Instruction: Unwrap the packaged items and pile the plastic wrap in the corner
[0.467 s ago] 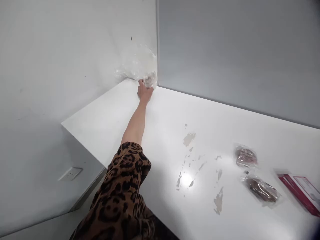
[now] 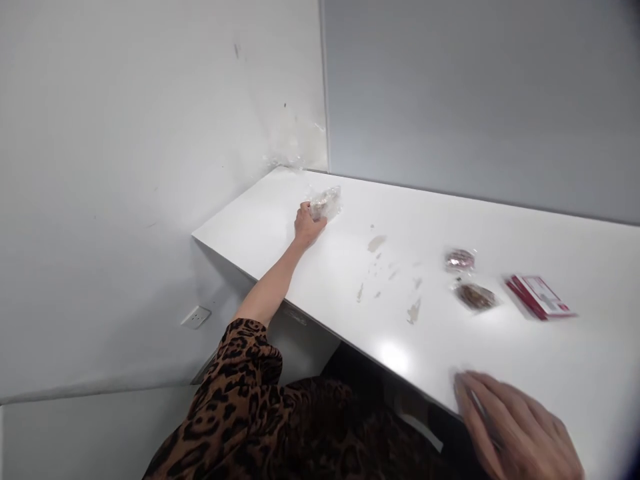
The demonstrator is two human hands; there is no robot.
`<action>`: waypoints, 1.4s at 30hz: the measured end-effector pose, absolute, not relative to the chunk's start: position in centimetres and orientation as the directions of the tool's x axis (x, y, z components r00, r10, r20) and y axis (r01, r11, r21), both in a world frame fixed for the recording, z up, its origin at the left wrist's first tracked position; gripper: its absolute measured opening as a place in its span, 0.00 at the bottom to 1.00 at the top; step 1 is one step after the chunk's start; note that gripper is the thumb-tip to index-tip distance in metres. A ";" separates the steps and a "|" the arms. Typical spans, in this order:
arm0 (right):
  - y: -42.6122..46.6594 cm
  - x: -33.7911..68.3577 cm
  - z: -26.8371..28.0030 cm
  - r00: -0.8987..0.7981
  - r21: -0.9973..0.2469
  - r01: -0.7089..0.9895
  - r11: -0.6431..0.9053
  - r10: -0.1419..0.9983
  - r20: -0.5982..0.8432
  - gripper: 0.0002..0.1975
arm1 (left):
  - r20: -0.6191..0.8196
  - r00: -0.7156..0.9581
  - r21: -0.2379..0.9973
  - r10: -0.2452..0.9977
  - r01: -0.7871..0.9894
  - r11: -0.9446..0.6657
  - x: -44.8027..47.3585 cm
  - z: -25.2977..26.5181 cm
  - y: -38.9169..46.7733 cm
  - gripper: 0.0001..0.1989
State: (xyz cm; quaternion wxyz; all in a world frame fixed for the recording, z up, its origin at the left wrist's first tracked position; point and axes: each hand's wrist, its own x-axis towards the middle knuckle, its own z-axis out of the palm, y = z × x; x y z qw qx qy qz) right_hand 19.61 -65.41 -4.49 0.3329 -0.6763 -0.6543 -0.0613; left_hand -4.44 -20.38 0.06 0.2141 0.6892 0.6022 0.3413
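Note:
My left hand (image 2: 309,225) is closed around a crinkled clear plastic packet (image 2: 326,203) on or just above the white tabletop (image 2: 260,220), near its far left corner. Something pale shows inside the packet, too unclear to name. My right hand (image 2: 517,427) is at the near edge of the table, lower right, slightly blurred, its fingers stretched forward and nothing visible in them. Beyond it lie a clear packet with brown contents (image 2: 475,296), a smaller packet with dark reddish contents (image 2: 460,259) and a small stack of red-and-white cards or boxes (image 2: 540,297).
More loose clear plastic (image 2: 290,160) rests in the back left corner against the white wall (image 2: 125,133). A grey panel (image 2: 480,100) stands along the table's back edge. Worn patches (image 2: 414,311) mark the tabletop. A wall socket (image 2: 196,317) is below table height at left.
My left hand has drawn the clear packet out of the corner toward me, leaving other plastic behind. My right hand has come into view at lower right. The view has shifted.

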 end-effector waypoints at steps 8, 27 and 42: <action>-64.1 19.5 -3.3 0.057 -0.300 0.943 0.147 0.813 0.579 0.08 | 0.315 0.194 0.603 0.929 0.714 -0.354 -1.3 -0.5 -27.9 0.24; -53.9 33.8 -1.7 0.453 -0.256 0.880 -0.400 0.870 0.196 0.20 | 0.754 0.009 0.595 0.657 0.414 -0.689 -1.3 -3.1 -37.4 0.42; -62.8 31.9 2.8 0.350 -0.935 -0.354 0.022 0.930 -0.111 0.33 | 0.639 0.617 0.534 0.459 0.073 -0.842 15.1 1.2 -48.7 0.30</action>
